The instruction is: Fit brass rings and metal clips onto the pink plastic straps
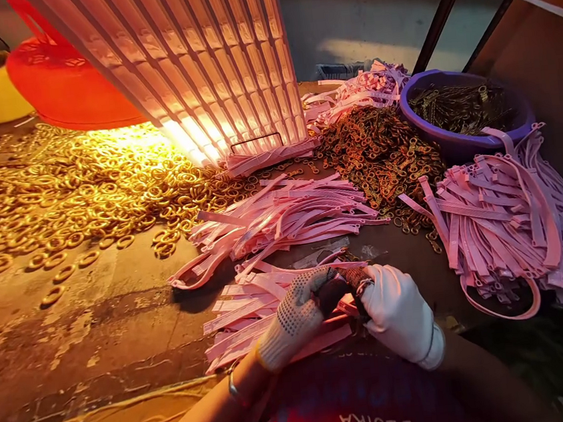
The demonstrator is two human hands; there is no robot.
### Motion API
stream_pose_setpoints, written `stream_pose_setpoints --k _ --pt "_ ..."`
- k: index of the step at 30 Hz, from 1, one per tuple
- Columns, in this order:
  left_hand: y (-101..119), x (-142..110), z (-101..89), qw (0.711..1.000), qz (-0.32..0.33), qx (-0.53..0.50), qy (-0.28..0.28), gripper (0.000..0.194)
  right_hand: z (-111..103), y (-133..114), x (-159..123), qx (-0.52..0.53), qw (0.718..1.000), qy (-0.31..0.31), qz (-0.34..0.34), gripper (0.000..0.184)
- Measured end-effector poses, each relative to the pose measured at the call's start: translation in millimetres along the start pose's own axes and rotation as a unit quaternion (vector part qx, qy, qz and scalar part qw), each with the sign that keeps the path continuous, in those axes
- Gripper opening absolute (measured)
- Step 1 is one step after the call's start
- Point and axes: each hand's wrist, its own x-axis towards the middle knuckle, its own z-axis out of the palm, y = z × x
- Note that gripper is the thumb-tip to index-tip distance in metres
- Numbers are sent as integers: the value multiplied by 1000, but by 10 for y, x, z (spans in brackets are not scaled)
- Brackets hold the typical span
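Observation:
My left hand [293, 317], in a dotted knit glove with dark fingertips, is closed near the table's front edge. Facing it, my right hand [402, 309] wears a white glove and is also closed, its fingertips meeting the left ones. Whatever they pinch is small and hidden by the fingers. Beneath and left of the hands lies a bunch of pink straps [241, 309]. Just beyond is another heap of pink straps [282, 214], and a scrap of clear plastic [321, 252] lies between the two.
Gold rings [82, 185] spread over the left of the table. Brass-coloured clasps [381, 153] are piled beside a purple basin [411, 106] of chains or clasps. More pink straps [503, 214] lie at right. A ribbed translucent panel [226, 62] and red basket [67, 86] stand behind.

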Motion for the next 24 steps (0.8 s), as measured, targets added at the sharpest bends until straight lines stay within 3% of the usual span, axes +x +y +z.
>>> stream_pose_setpoints --k 4,8,11,13,15,18,21,24 --pt "74 9 -37 985 48 152 -66 21 42 86 35 -19 999 -3 -31 16" --pt "-56 -37 80 963 44 245 -101 20 -20 124 102 23 999 3 -27 12" --pt "-146 -25 183 983 41 145 -102 13 -127 101 130 79 996 27 9 16" --pt "-133 16 192 999 16 18 -32 14 -175 78 127 97 995 16 19 22" --pt "-64 53 155 993 -50 -96 37 19 -168 57 105 104 994 -30 29 24" --pt "51 44 88 969 -142 -193 53 31 -60 31 52 83 991 -99 33 18" --pt "73 -14 60 975 -139 -165 51 35 59 6 20 29 995 -93 11 12" --pt "17 -22 17 998 -49 7 41 28 107 -9 39 -11 998 -58 -9 15"
